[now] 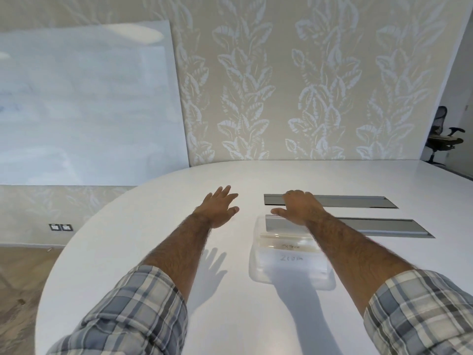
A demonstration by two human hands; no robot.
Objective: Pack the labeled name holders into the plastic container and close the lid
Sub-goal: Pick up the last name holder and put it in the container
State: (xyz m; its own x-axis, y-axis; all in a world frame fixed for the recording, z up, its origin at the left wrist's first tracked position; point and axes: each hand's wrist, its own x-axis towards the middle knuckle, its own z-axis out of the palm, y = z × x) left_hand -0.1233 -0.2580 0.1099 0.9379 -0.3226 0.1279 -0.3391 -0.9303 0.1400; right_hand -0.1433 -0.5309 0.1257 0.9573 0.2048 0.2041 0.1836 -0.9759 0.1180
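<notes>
A clear plastic container [261, 267] sits on the white table [153, 265], right of centre. Its transparent lid lies on top, and handwritten name holders [291, 258] show through it. My right hand [299, 207] hovers palm down over the container's far edge, fingers apart, holding nothing. My left hand [220, 210] is stretched out flat above the bare table, to the left of the container and apart from it, also holding nothing. Whether either hand touches a surface cannot be told.
Two long grey cable slots [358, 201] are set into the table beyond and to the right of the container. A whiteboard [84, 103] leans on the patterned wall at the left. A black office chair [442, 134] stands at the far right.
</notes>
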